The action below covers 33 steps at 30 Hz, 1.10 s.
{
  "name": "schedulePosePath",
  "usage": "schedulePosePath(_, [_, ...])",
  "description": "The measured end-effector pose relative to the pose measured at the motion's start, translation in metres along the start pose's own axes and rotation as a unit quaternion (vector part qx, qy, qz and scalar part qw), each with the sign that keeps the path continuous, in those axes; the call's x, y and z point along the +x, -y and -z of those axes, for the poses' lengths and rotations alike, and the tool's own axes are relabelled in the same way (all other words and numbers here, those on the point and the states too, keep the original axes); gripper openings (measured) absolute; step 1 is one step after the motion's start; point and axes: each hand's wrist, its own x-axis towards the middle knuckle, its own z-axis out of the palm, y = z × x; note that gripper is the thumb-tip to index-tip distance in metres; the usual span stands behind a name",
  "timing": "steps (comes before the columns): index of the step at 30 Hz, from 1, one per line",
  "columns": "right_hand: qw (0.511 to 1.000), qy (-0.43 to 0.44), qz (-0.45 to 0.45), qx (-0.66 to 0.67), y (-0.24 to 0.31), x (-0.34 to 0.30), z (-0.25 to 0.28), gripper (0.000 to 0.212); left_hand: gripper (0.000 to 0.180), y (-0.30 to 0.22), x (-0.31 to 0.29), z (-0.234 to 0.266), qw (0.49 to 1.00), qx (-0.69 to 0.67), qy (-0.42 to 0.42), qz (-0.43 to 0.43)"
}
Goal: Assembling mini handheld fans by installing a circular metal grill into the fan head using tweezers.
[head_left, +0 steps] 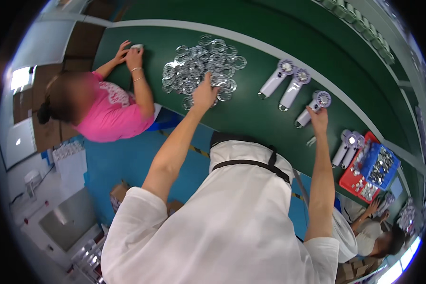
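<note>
Green surface stretches before me, a pale strip along its far side and blue floor past its near edge. Toward its left end lies a heap of clear rings; the fingers of my left hand reach into it, and whether they pinch a ring, I cannot tell. Right of the surface's middle, the fingers of my right hand grasp a pale purple fan near its head. I judge that much is left, since the heap is broad and loose. Which fans are finished, I cannot tell; their heads show too small.

Two more fans lie nearer the far strip, right in the straight path from heap to held fan. Farther right, another pair of fans lies beside a red tray and a blue bin of small metal parts. At the left end, a co-worker in pink handles a small pale piece, well clear of my reach.
</note>
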Motion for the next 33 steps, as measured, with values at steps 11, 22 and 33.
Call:
schedulePosePath(11, [0.992,-0.076,0.095,0.039,0.098,-0.094,0.025,0.032,0.031,0.020,-0.003,0.004,0.994,-0.083,-0.068,-0.028])
schedulePosePath(22, [0.891,0.255,-0.135,0.351,0.118,-0.169,-0.014,0.047,0.009,-0.090,-0.097,-0.009,0.932,-0.189,-0.062,-0.302])
schedulePosePath(33, [0.939,0.155,-0.066,0.301,0.076,-0.159,-0.014,0.028,0.024,-0.129,-0.098,-0.027,0.849,-0.044,0.030,-0.525])
